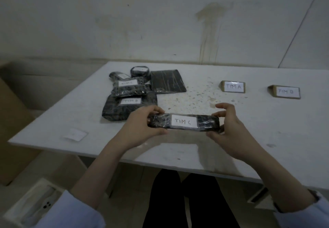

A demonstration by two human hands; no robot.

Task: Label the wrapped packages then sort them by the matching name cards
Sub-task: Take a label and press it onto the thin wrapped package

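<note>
I hold a long black wrapped package (206,123) with a white label reading "TIM C" above the near edge of the white table (249,138). My left hand (142,124) grips its left end and my right hand (226,129) grips its right end. Behind it at the left lies a pile of black packages: a flat one labelled "TIM B" (114,110), a smaller labelled one (129,88) on top of it, a round one (139,71), a small one (117,76) and an unlabelled flat one (167,83). Name cards "TIM A" (233,86) and "TIM D" (285,91) stand at the right.
A loose white paper slip (75,134) lies near the table's front left corner. Brown cardboard boxes (10,120) stand left of the table. A white box (32,204) sits on the floor at the lower left. The wall is close behind the table.
</note>
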